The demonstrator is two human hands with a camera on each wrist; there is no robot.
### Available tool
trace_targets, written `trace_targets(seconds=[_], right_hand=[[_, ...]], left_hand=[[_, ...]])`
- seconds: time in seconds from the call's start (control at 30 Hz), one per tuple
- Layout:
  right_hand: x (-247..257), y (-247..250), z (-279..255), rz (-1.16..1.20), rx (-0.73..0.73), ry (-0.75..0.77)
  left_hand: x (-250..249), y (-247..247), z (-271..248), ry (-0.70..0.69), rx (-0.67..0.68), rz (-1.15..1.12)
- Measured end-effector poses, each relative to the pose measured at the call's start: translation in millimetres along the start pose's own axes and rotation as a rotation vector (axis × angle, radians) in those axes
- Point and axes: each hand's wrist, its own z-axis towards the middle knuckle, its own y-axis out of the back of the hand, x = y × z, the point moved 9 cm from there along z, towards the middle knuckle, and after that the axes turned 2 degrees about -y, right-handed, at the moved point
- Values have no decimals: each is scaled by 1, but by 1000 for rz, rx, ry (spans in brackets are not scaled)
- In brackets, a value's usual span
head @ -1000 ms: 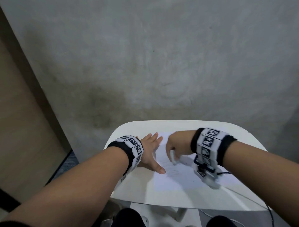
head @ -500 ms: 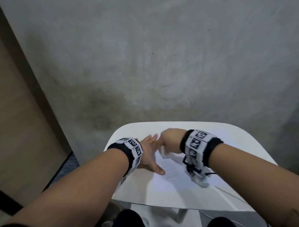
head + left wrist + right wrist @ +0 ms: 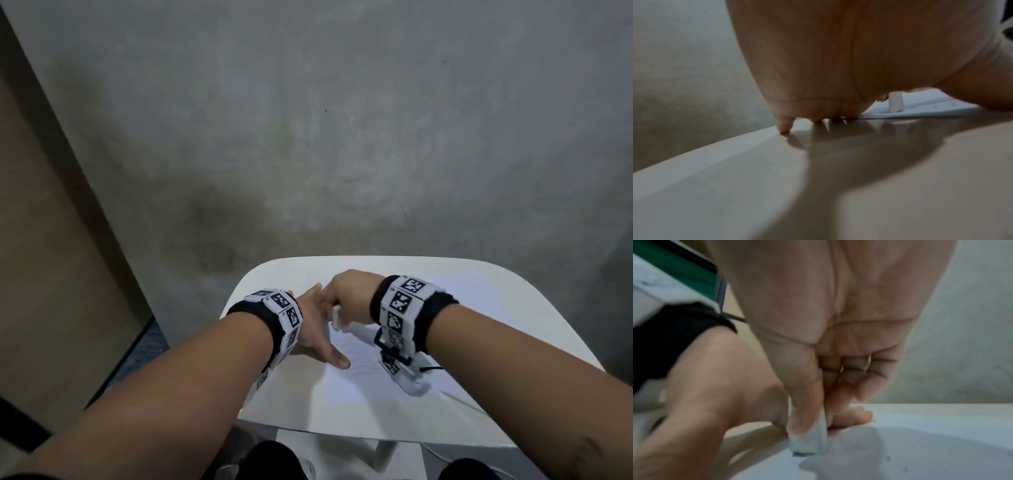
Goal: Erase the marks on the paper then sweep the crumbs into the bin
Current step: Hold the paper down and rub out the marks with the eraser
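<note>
White bench (image 3: 496, 342) by grey wall: left hand (image 3: 317, 329) flat, pinning paper (image 3: 359, 383); right hand (image 3: 349, 298) pinching eraser (image 3: 337, 317); rub lightly toward free edge.

Both forearms are bare. Each wrist wears a black band (image 3: 442, 318) ringed with white blocks (image 3: 404, 298) printed with black square-pattern markers. A white camera unit (image 3: 412, 378) with a thin black cable hangs under the right wrist.

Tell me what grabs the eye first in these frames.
The two hands meeting over the white paper on the small white table: the right hand pinches a white eraser with its tip down on the sheet. The left hand lies flat beside it, fingers spread, pressing on the paper's left edge. Marker-tagged wristbands stand out.
</note>
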Motion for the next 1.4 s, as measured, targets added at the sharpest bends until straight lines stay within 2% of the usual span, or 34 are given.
trace_targets(seconds=[0.03, 0.2, 0.27, 0.33, 0.43, 0.47, 0.57, 0.73, 0.8, 0.9, 0.93, 0.97, 1.1, 1.17, 1.2, 1.27, 1.37, 1.4], right_hand=[[1, -2, -2, -3, 2, 12], [-19, -31, -33, -185, 272, -29], [-22, -33, -34, -214, 336, -57], [-14, -25, -21, -219, 280, -55], [-1, -4, 0, -54, 19, -50], [2, -5, 1, -43, 2, -46], [-8, -24, -7, -111, 156, -26], [-22, -33, -31, -262, 389, -79], [-6, -26, -23, -283, 336, -57], [9, -7, -2, -73, 71, -29], [8, -6, -1, -41, 36, -37], [6, -9, -1, -49, 54, -26], [-11, -31, -26, -225, 361, -46], [-14, -33, -31, -321, 453, -77], [-10, -30, -29, -357, 448, -74], [5, -24, -14, -345, 339, -57], [16, -7, 0, -111, 62, -21], [14, -6, -1, -63, 30, -15]], left_hand=[[-1, 1, -1, -5, -2, 2], [6, -6, 11, -2, 38, 111], [4, -6, 11, -4, 37, 119], [0, -3, 8, -15, 19, 134], [-2, 0, 2, -9, 3, 55], [-1, 1, 1, -7, 0, 40], [1, -2, 8, -15, 24, 106], [5, -6, 13, -3, 31, 136], [1, -4, 10, -4, 25, 130], [-2, 0, 2, 17, 28, 61], [-2, 1, 0, 19, 22, 48], [-1, 1, 0, 17, 18, 43], [2, -5, 10, 9, 42, 159], [4, -5, 12, 16, 43, 152], [1, -3, 8, 10, 37, 146], [-7, 2, 1, -3, 20, 123], [-6, 4, -8, 59, 22, 21], [-6, 4, -8, 49, 14, 11]])
